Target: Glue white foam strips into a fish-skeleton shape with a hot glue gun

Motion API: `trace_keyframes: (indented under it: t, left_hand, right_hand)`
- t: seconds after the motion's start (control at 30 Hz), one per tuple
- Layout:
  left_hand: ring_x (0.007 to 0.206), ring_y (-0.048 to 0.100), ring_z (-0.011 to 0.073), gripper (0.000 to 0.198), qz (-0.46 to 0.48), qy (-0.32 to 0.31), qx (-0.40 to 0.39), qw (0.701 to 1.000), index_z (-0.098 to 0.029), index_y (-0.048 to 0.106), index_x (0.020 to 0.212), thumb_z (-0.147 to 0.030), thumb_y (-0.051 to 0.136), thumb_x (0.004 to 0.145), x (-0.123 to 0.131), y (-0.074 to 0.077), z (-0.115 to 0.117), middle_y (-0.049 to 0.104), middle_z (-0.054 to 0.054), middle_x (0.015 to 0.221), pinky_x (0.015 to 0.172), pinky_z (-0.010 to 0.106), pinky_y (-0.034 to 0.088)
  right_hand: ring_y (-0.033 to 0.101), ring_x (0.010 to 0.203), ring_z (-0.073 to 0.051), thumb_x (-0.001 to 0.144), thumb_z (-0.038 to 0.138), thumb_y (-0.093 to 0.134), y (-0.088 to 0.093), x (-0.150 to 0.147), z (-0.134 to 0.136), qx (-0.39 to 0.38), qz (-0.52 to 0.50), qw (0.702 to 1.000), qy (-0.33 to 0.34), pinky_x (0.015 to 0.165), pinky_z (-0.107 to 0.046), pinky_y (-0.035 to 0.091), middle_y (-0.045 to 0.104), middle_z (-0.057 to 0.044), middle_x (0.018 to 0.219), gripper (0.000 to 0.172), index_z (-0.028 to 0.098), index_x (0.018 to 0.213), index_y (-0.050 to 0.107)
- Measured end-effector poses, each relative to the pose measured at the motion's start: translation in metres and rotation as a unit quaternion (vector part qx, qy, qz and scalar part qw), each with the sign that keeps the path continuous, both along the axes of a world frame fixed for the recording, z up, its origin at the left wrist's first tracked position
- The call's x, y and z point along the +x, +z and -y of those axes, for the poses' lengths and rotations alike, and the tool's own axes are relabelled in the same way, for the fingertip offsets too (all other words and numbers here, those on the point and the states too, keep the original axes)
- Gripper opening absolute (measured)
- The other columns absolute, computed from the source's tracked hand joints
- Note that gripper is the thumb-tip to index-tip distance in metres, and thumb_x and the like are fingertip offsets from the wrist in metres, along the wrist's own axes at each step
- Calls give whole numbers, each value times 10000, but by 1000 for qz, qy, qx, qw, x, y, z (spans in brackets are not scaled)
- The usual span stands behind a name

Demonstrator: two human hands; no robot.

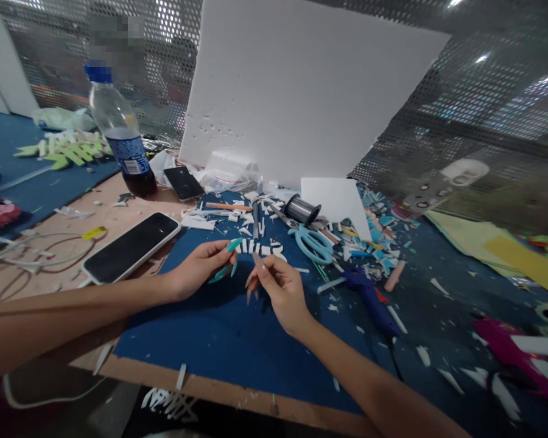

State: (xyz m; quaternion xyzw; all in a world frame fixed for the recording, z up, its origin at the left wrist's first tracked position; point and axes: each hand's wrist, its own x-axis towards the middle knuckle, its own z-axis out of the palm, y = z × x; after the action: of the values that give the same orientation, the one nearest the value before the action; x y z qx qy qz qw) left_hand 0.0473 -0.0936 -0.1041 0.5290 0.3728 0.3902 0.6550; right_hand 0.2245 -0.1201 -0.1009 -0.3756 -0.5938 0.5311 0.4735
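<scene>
My left hand [200,267] lies over the blue mat [219,334], its fingers with long teal nails stretched toward a row of small white foam pieces [258,248]. Nothing shows in it. My right hand [276,286] hovers just right of it, fingers loosely curled and pinched near a small pale piece at the fingertips; what it holds is too small to name. The two hands are a few centimetres apart.
Light blue scissors [313,242], a wire spool [301,210], a blue glue gun [369,298] and foam scraps lie right of the hands. A phone [130,246], a second phone [184,182] and a bottle [123,140] stand left. A white foam board [301,91] leans behind.
</scene>
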Motion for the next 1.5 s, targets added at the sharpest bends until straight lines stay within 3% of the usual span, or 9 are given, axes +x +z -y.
trace_keyframes:
  t: [0.17,0.43,1.5]
  left_hand:
    - [524,367,66,320,35,10,-42,998,-144,530,670,-438,621,761,0,1,-1,443,-27,590,518,208,290]
    - [515,283,76,424,1,-3,-3,1000,-158,468,614,-540,559,774,0,-2,-1,367,-39,579,501,234,217]
    - [518,282,76,449,17,-24,12,1000,-159,426,613,-558,537,784,0,-8,-3,361,-48,573,520,238,219]
  right_hand:
    - [550,492,-107,854,417,541,1,0,2,18,24,1000,-6,496,-238,470,556,14,558,301,185,664,580]
    - [541,425,-88,852,395,554,4,-1,2,-20,-18,999,22,441,-217,424,566,28,530,297,176,652,564]
    - [533,408,-83,850,389,558,2,-2,0,-21,3,1000,23,428,-209,404,547,31,506,300,165,650,575]
